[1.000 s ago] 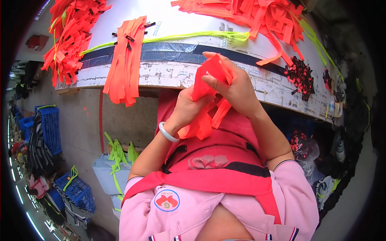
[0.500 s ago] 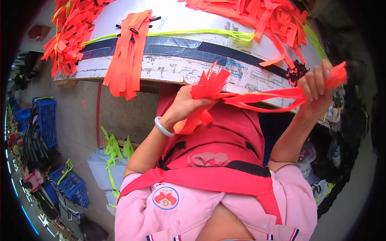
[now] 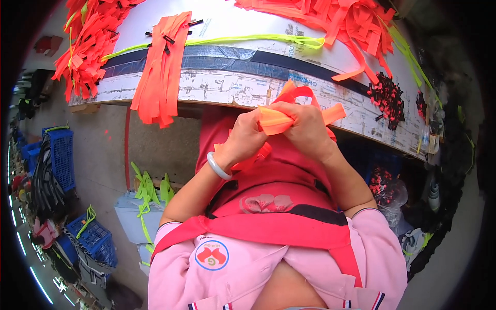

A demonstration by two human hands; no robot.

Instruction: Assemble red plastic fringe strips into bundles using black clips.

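Both my hands are closed on bright orange-red fabric strips in front of my red apron, below the table edge. My left hand, with a pale bangle at the wrist, grips the strips on the left. My right hand is close beside it, its fingers wrapped round the same strips. Loops and loose ends stick out above and to the right of my fists. What lies inside the fingers is hidden. Over the table edge to the left hangs a flat bundle of orange strips with small black pieces on its upper part.
Heaps of orange strips lie at the table's far left and far right. A yellow-green strip stretches across its top. Small black-and-red pieces are piled at the right edge. Blue crates stand on the floor at left.
My right hand has come in from the far right to beside my left. The strips, stretched between the hands before, are now gathered in loops. More of the black-and-red pile shows.
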